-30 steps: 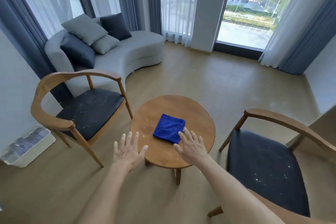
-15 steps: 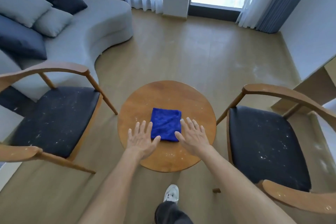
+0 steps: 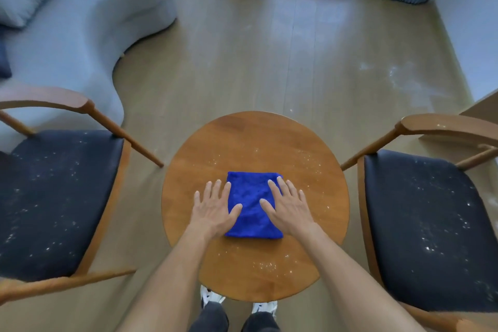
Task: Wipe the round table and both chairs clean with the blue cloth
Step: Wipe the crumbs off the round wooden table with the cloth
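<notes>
A folded blue cloth point(image 3: 252, 205) is lying flat a little toward the near side of the round wooden counter point(image 3: 253, 140), its far edge close to the middle of the top and its near edge well short of the near rim. The left hand point(image 3: 215, 209) is resting palm down with its fingers spread at the cloth's left edge, the thumb lying over the fabric and the other fingers on bare wood just beside it. The right hand point(image 3: 289, 207) is lying palm down on the cloth's right side, fingers spread and covering its far right corner, thumb pointing inward across the blue. Neither grip is closing on anything: both are flat and fully open, pressing on the cloth rather than pinching it. Pale crumbs are showing on the counter, scattered beyond the cloth toward the far right and in a patch near the front rim. The left chair point(image 3: 58, 197) is standing just off the counter's left edge, its dark seat speckled with white specks, and the right chair point(image 3: 428, 232) is standing just off the right edge with the same speckling on its seat and a few flecks on its wooden armrest. Two white shoes point(image 3: 213, 299) are peeking out under the near rim, between the bare forearms. A grey sofa point(image 3: 89, 24) is curving along the far left, and whitish dust is smeared on the floor point(image 3: 242, 62) at far right.
</notes>
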A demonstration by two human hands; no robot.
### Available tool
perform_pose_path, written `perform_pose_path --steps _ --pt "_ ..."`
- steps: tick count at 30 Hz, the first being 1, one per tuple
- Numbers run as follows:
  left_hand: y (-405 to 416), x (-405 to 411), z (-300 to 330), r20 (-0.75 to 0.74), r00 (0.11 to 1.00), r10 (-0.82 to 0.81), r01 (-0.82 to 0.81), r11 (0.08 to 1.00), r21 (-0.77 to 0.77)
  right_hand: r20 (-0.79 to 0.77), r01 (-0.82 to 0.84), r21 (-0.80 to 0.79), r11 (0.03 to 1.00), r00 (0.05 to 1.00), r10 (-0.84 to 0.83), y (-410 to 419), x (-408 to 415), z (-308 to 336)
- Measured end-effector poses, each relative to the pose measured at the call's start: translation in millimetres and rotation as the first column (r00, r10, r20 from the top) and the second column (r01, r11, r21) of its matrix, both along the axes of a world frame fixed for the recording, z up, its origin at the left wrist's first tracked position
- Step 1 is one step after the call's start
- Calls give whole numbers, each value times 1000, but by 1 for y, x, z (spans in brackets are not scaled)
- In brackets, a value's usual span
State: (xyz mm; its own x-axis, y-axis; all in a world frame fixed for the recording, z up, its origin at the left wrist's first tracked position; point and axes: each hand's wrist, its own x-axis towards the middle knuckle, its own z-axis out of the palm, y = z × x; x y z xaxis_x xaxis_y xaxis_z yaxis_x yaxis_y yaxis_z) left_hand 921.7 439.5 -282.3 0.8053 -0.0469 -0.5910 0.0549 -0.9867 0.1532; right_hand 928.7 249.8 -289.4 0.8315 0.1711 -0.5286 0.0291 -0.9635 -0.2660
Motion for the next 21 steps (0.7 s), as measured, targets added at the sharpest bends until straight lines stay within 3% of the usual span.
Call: perform_pose_path --steps 6,11,21 --pt "10 62 -71 7 990 -140 139 989 49 -5 -44 -86 995 999 44 8 43 -63" --pt "10 88 -112 116 955 -273 264 960 92 70 -105 -193 976 990 120 10 65 -102" --pt "7 107 -131 248 910 -333 330 942 53 398 -74 -294 953 897 192 7 80 -129"
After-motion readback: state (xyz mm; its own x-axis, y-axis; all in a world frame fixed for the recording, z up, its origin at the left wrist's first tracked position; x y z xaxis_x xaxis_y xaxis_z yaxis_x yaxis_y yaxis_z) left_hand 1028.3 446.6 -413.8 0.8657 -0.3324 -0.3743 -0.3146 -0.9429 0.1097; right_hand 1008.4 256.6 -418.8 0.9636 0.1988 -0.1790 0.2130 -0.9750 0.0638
